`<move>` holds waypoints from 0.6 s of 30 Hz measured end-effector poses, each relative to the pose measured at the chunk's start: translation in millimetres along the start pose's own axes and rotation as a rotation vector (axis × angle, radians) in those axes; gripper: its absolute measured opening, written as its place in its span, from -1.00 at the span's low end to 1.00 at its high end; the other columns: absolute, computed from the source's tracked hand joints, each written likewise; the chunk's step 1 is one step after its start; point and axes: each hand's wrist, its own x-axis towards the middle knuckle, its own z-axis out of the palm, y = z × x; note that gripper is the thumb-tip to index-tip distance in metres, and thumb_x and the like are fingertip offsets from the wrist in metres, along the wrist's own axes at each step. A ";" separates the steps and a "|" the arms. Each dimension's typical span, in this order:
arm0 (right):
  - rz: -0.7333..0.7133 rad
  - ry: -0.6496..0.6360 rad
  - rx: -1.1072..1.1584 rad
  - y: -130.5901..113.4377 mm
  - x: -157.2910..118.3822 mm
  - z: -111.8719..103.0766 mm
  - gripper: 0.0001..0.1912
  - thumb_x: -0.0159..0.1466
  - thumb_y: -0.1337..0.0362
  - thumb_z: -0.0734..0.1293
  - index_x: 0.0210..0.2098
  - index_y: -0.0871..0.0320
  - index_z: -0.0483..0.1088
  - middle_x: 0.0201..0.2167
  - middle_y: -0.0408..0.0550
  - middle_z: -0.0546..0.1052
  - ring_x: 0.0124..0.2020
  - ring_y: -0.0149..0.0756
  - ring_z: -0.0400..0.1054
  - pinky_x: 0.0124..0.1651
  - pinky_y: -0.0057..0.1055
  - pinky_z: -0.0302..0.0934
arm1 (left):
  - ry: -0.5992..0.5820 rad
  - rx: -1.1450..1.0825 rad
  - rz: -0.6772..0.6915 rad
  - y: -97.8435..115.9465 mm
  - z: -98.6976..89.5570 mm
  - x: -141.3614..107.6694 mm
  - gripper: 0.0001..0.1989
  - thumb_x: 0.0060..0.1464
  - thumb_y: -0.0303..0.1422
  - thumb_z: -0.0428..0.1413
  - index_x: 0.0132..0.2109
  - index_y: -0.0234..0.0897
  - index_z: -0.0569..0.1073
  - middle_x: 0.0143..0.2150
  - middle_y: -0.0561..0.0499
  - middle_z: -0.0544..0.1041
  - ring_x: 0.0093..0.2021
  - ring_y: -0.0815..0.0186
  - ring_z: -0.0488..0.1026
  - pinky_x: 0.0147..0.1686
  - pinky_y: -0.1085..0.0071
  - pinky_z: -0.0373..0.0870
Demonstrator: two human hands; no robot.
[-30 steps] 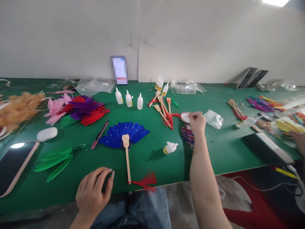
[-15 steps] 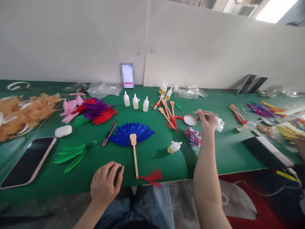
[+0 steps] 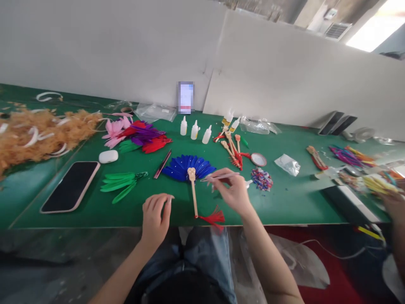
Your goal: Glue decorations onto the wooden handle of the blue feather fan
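Note:
A blue feather fan point(image 3: 177, 168) with small pale dots lies on the green table, its wooden handle point(image 3: 194, 194) pointing toward me and ending in a red tassel point(image 3: 215, 218). Right of the fan, my right hand point(image 3: 232, 190) holds pink tweezers point(image 3: 221, 176), their tip close to the fan's right feathers. My left hand point(image 3: 156, 214) rests at the table's front edge, left of the handle, fingers curled loosely and thumb apart, holding nothing. A glue bottle point(image 3: 248, 184) is mostly hidden behind my right hand. Colourful sequins point(image 3: 262, 179) lie beyond it, near a round dish point(image 3: 258, 159).
Green feathers point(image 3: 118, 181), a black phone point(image 3: 71, 188) and a white case point(image 3: 108, 156) lie on the left. Glue bottles point(image 3: 195, 130) stand at the back beside an upright phone point(image 3: 185, 98). Another person's hand point(image 3: 392, 200) is at far right, near a dark box point(image 3: 351, 204).
My right hand has moved left with the tweezers, from beside the round dish to the fan's right edge. The camera view has shifted. My left hand stays near the table edge.

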 end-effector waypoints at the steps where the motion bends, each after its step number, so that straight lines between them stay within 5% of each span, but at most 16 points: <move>1: 0.005 -0.054 -0.005 3.4 -1.3 15.8 -0.89 0.23 0.31 0.31 -0.38 0.18 0.46 -0.41 -0.07 0.53 -0.52 -0.42 0.40 -0.47 -0.47 0.31 | 0.047 -0.038 -0.050 -0.4 -3.3 2.0 -0.86 0.20 -0.45 -0.04 -0.15 -0.28 0.41 -0.23 -0.07 0.51 -0.16 0.24 0.40 -0.13 0.31 0.26; 5: -0.004 -0.248 -0.098 17.9 -0.6 68.7 -0.86 0.22 0.41 0.30 -0.45 0.17 0.46 -0.39 -0.07 0.54 -0.44 -0.39 0.41 -0.35 -0.46 0.29 | 0.157 -0.054 -0.188 -8.6 -18.0 8.8 -0.87 0.19 -0.41 0.00 -0.16 -0.29 0.41 -0.22 -0.08 0.50 -0.15 0.24 0.38 -0.14 0.31 0.27; 8: -0.025 -0.332 -0.126 27.5 4.5 90.7 -0.82 0.22 0.46 0.28 -0.49 0.18 0.42 -0.39 -0.09 0.53 -0.43 -0.40 0.39 -0.29 -0.46 0.27 | 0.111 -0.039 -0.219 -20.2 -26.5 5.9 -0.87 0.19 -0.40 0.00 -0.17 -0.29 0.42 -0.23 -0.07 0.51 -0.16 0.24 0.38 -0.14 0.31 0.27; 18: 0.026 -0.462 -0.247 30.9 25.4 98.6 -0.85 0.27 0.38 0.27 -0.45 0.19 0.34 -0.49 -0.15 0.44 -0.41 -0.39 0.35 -0.26 -0.44 0.19 | -0.039 -0.018 -0.159 -36.8 -34.6 -1.4 -0.85 0.18 -0.38 0.01 -0.17 -0.26 0.45 -0.21 -0.06 0.50 -0.14 0.21 0.37 -0.10 0.26 0.25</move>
